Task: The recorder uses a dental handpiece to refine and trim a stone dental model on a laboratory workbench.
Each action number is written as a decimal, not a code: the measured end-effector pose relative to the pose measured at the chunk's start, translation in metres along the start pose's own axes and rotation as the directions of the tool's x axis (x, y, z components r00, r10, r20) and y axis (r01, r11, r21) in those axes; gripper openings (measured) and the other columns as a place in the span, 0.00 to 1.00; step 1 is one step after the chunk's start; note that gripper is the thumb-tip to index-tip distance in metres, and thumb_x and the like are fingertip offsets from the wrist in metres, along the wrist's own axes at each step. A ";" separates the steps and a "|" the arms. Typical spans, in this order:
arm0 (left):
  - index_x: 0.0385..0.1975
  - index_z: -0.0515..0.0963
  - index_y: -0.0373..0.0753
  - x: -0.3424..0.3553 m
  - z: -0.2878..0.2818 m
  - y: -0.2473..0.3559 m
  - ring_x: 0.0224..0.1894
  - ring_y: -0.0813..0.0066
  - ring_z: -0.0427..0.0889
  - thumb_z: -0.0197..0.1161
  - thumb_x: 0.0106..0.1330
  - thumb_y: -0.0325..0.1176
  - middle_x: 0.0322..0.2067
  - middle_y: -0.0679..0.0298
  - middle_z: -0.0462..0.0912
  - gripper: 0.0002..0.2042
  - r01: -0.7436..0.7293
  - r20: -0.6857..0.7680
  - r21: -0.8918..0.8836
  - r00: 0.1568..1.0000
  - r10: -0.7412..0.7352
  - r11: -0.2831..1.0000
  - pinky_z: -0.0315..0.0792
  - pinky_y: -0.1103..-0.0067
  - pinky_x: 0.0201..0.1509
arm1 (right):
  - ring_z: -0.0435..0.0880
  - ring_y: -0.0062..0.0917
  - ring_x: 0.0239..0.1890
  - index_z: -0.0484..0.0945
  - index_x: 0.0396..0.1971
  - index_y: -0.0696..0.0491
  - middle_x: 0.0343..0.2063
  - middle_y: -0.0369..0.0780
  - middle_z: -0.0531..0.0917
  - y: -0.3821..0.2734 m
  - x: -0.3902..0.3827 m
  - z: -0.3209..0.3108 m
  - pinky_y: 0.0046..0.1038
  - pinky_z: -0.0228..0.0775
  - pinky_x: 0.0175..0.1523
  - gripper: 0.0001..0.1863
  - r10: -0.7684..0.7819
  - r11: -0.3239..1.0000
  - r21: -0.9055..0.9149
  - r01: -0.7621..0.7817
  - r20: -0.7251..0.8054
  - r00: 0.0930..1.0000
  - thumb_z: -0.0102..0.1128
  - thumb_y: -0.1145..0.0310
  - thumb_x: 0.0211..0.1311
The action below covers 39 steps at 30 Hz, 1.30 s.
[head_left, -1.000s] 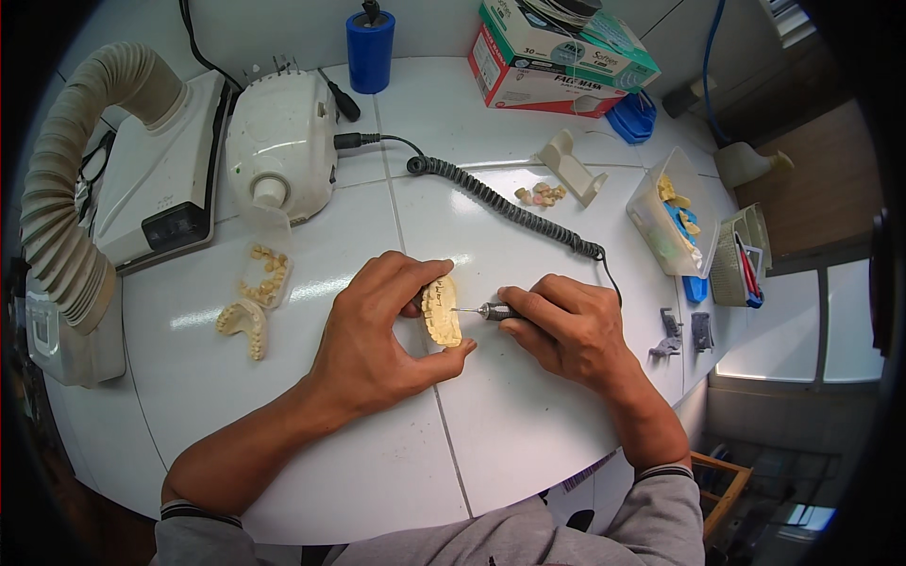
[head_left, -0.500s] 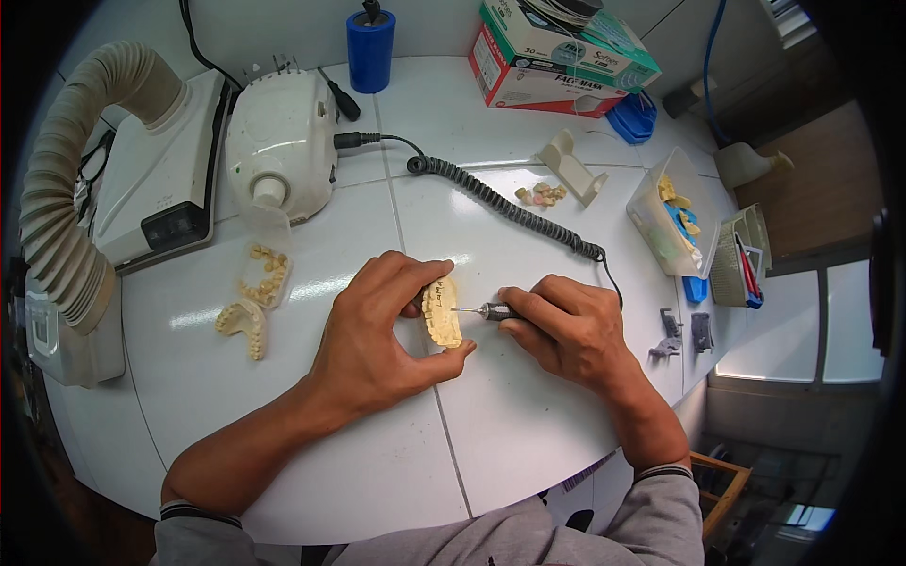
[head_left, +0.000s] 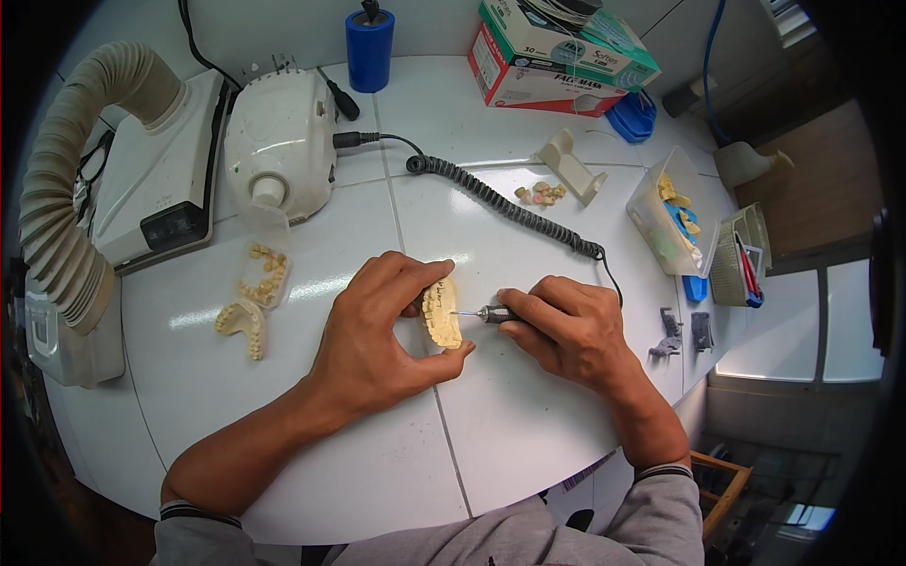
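Note:
Over the middle of the white tabletop, my left hand (head_left: 373,325) grips a cream plaster dental model (head_left: 442,316) between the thumb at its lower end and the fingers at its upper end. Handwriting marks its face, and teeth line its left edge. My right hand (head_left: 571,325) is closed round a dark rotary handpiece (head_left: 494,313). Its thin bur points left and meets the model's right side; whether it touches or just stops short, I cannot tell. A black coiled cord (head_left: 510,203) runs from the handpiece to a white control unit (head_left: 281,141).
Left of my hands lie a second dental model (head_left: 243,326) and a small clear tray (head_left: 264,300) of tooth pieces. A ribbed suction hose (head_left: 58,203) arches at far left. Behind are loose teeth (head_left: 542,194), a cream holder (head_left: 572,168) and mask boxes (head_left: 557,80); a plastic tub (head_left: 651,222) stands right.
Almost nothing differs. Both hands keep their hold, and the bur's tip stays at the model's right side with at most a tiny shift.

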<state>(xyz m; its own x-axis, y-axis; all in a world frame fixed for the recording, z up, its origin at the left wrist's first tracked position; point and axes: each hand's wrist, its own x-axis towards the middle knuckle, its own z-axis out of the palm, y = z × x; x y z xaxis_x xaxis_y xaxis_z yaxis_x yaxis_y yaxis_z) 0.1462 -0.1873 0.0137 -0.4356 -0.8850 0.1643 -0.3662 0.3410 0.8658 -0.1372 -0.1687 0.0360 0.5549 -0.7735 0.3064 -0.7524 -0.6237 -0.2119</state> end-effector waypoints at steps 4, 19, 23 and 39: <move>0.69 0.84 0.33 0.000 0.000 0.000 0.53 0.66 0.90 0.87 0.53 0.33 0.53 0.55 0.85 0.39 0.001 0.002 0.014 1.000 -0.002 1.000 0.89 0.73 0.55 | 0.84 0.20 0.25 0.92 0.48 0.47 0.27 0.30 0.82 0.001 0.001 -0.001 0.29 0.71 0.25 0.15 -0.038 0.999 0.032 0.038 -0.017 0.999 0.83 0.58 0.67; 0.69 0.83 0.31 0.000 0.000 0.001 0.55 0.63 0.90 0.86 0.54 0.32 0.53 0.53 0.84 0.38 0.004 0.005 0.006 1.000 -0.004 1.000 0.91 0.71 0.62 | 0.84 0.19 0.25 0.92 0.48 0.46 0.26 0.30 0.82 -0.001 0.001 0.000 0.28 0.71 0.25 0.14 -0.031 0.999 0.003 0.032 -0.026 0.999 0.82 0.57 0.68; 0.69 0.83 0.31 0.000 -0.001 0.001 0.55 0.63 0.90 0.86 0.54 0.32 0.54 0.53 0.84 0.38 0.002 0.013 0.011 1.000 -0.002 1.000 0.91 0.71 0.62 | 0.84 0.19 0.25 0.92 0.48 0.46 0.26 0.30 0.82 -0.003 0.002 -0.001 0.28 0.71 0.25 0.14 -0.017 1.000 -0.015 0.016 -0.018 1.000 0.83 0.57 0.68; 0.69 0.84 0.32 0.000 0.000 0.001 0.54 0.63 0.90 0.87 0.53 0.31 0.53 0.54 0.83 0.38 -0.008 0.011 0.052 1.000 0.008 0.999 0.90 0.71 0.62 | 0.83 0.20 0.25 0.92 0.48 0.46 0.26 0.30 0.81 -0.001 0.001 0.001 0.28 0.71 0.25 0.15 -0.019 1.000 -0.009 0.018 -0.018 1.000 0.83 0.57 0.67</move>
<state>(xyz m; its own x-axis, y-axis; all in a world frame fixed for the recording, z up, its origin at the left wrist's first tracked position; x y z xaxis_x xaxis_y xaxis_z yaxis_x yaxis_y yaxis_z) 0.1461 -0.1872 0.0144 -0.4470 -0.8790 0.1659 -0.4046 0.3641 0.8389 -0.1355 -0.1687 0.0360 0.5623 -0.7596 0.3270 -0.7452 -0.6368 -0.1979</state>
